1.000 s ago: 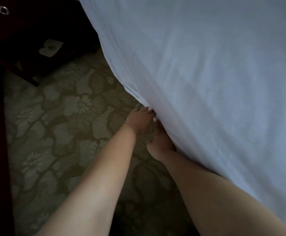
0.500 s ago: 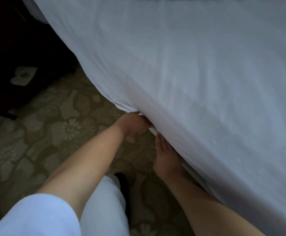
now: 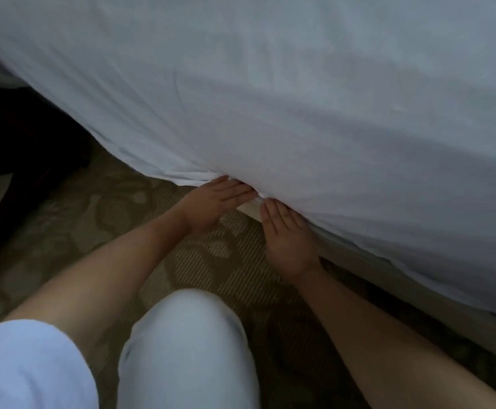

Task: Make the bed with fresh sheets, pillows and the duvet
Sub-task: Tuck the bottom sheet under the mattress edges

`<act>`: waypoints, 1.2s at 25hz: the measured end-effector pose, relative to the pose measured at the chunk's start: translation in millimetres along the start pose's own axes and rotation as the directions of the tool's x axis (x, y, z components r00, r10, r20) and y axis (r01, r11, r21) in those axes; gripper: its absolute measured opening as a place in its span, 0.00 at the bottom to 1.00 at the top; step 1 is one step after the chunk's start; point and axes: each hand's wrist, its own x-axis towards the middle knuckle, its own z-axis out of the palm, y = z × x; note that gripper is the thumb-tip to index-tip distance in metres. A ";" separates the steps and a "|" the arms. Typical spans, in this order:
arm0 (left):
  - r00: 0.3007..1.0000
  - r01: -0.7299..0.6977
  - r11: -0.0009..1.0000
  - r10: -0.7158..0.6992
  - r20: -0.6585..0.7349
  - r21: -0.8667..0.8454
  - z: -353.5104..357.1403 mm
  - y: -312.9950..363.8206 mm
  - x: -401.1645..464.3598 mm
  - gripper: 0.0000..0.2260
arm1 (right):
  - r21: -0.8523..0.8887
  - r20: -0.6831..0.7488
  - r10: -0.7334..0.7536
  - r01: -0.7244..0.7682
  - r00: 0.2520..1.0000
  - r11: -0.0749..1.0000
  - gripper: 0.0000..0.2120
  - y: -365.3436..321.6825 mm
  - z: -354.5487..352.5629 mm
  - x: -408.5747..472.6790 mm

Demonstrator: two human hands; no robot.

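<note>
i see the white sheet point(image 3: 299, 98) draped over the bed and filling the upper and right part of the view, its lower edge running on a slant from the left down to the right. a small bunch of folded fabric sits at that edge, right where my two hands meet. my left hand point(image 3: 211, 203) lies with straight fingers laid together, the fingertips pressed against the sheet's hem. my right hand point(image 3: 288, 234) is just beside it, flat and straight-fingered too, its far side touching the hanging sheet; neither hand curls round anything. below the hem a pale strip of the bed base point(image 3: 359, 258) shows. under both forearms lies a patterned carpet point(image 3: 199, 261), and my knee in light trousers point(image 3: 187, 349) sits low in the middle. a white sleeve point(image 3: 25, 367) covers the left upper arm. dark furniture point(image 3: 19, 137) stands at the left.
</note>
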 end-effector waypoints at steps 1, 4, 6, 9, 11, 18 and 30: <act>0.999 -0.013 1.000 0.014 -0.043 0.025 7.5 1.0 -0.6 0.28 | -0.024 -0.016 0.029 -0.029 0.999 0.999 0.21 -2.7 1.9 1.4; 0.976 0.008 0.996 0.012 -0.218 0.094 28.8 4.9 1.8 0.24 | -0.133 -0.081 0.053 -0.064 0.995 0.989 0.23 -9.4 5.8 9.4; 0.947 0.022 0.993 0.015 -0.320 0.115 40.5 3.3 3.2 0.19 | -0.187 -0.113 0.072 -0.092 0.991 0.978 0.24 -11.6 5.7 14.1; 0.913 0.016 0.990 0.043 -0.406 0.141 41.4 -4.2 7.3 0.16 | -0.262 -0.166 0.046 -0.089 0.985 0.961 0.23 -10.2 8.2 19.4; 0.896 -0.013 0.980 0.100 -0.432 0.201 39.4 -10.2 7.6 0.17 | -0.310 -0.190 0.034 -0.092 0.981 0.946 0.23 -11.1 13.0 19.3; 0.867 -0.125 0.921 0.282 -0.410 0.370 27.3 -22.6 9.7 0.16 | -0.304 -0.230 -0.031 -0.042 0.973 0.952 0.25 -9.7 27.0 8.4; 0.916 -0.191 0.905 0.303 -0.261 0.381 -0.1 -33.0 -2.8 0.17 | -0.182 -0.220 0.219 -0.260 0.951 0.948 0.27 -47.6 33.6 25.7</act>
